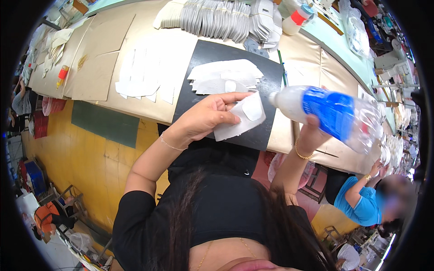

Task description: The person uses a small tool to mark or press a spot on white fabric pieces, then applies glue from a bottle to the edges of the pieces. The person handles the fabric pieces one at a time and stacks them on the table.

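Observation:
My left hand point(205, 116) holds a white flat cut piece point(242, 118) by its left edge, lifted just above the front of a black mat point(203, 58). My right hand point(312, 133) grips a clear plastic bottle with a blue label point(332, 113), tipped sideways so its white nozzle points left toward the held piece. Part of my right hand is hidden behind the bottle. A small pile of white cut pieces point(226, 77) lies on the mat beyond my left hand.
Rows of stacked grey-white pieces point(217, 20) and a white bottle with a red band point(296, 18) stand at the back. Flat white sheets point(144, 74) lie left of the mat on beige card. A person in a blue shirt point(361, 203) works at the right.

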A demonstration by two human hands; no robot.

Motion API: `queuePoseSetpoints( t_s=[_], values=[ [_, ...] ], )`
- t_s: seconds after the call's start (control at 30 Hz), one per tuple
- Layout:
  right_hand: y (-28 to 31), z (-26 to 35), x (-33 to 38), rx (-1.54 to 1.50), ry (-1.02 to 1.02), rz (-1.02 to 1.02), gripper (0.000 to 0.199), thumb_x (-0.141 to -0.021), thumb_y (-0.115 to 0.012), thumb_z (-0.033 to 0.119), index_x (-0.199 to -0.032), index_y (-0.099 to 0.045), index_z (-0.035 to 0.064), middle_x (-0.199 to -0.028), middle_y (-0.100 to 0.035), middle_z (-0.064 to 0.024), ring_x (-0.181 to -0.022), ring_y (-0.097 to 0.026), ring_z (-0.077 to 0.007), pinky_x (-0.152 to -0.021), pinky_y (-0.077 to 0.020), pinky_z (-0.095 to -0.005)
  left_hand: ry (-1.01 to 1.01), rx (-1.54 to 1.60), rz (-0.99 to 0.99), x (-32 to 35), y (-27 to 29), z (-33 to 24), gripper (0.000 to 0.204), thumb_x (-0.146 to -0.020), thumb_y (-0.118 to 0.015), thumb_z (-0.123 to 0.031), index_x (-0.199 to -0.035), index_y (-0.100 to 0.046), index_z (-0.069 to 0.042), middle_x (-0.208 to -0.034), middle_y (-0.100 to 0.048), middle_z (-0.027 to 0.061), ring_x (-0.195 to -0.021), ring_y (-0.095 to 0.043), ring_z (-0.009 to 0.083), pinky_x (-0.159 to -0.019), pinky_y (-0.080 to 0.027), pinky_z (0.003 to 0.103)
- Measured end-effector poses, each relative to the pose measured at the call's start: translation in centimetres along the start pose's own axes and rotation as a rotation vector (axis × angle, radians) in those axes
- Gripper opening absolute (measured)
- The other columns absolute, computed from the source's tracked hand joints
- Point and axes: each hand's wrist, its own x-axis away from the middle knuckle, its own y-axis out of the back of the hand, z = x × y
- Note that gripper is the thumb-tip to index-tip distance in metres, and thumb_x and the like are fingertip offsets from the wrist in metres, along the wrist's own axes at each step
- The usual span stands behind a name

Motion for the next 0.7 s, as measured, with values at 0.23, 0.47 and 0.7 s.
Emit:
queuePoseSetpoints(
  t_s=[0.23, 0.47, 0.7],
  values=[
    [3.2, 1.6, -1.2, -0.304, -0.277, -0.216, 0.094, -0.071, -0.07, 0.061, -0.134, -0.037, -0.0014, -0.118, -0.057, -0.0145, -0.11, -0.057, -0.0318, -0.094, -0.0481, -0.05, -0.308, -0.184, 0.193, -0.6, 2.0, -0.6, 0.061, -0.074, -0.059, 0.008, -0.133, -0.049, -0.001, -0.128, -0.055, 0.0105, -0.114, -0.054, 0.017, -0.1, -0.039, 0.027],
    [3.2, -0.3, -0.6, -0.368, -0.479, 0.009, 0.085, -0.08, -0.059, 0.062, -0.131, -0.04, -0.0025, -0.113, -0.059, -0.0133, -0.102, -0.06, -0.0283, -0.091, -0.0488, -0.0443, 0.117, -0.265, -0.065, -1.7, 7.1, 3.0, 0.057, -0.07, -0.047, 0.009, -0.128, -0.049, 0.007, -0.114, -0.06, 0.0099, -0.1, -0.057, 0.0117, -0.088, -0.044, 0.022],
    [-1.2, -5.0, 1.7, -0.597, -1.226, 0.545, 0.062, -0.091, -0.052, 0.05, -0.129, -0.042, 0.0024, -0.122, -0.057, -0.0213, -0.093, -0.065, -0.0259, -0.077, -0.0556, -0.0395, 0.177, -0.649, -0.005, -0.7, 8.7, 4.2, 0.057, -0.067, -0.045, 0.007, -0.124, -0.054, 0.005, -0.113, -0.061, 0.014, -0.101, -0.058, 0.0171, -0.087, -0.044, 0.024]
  ],
)
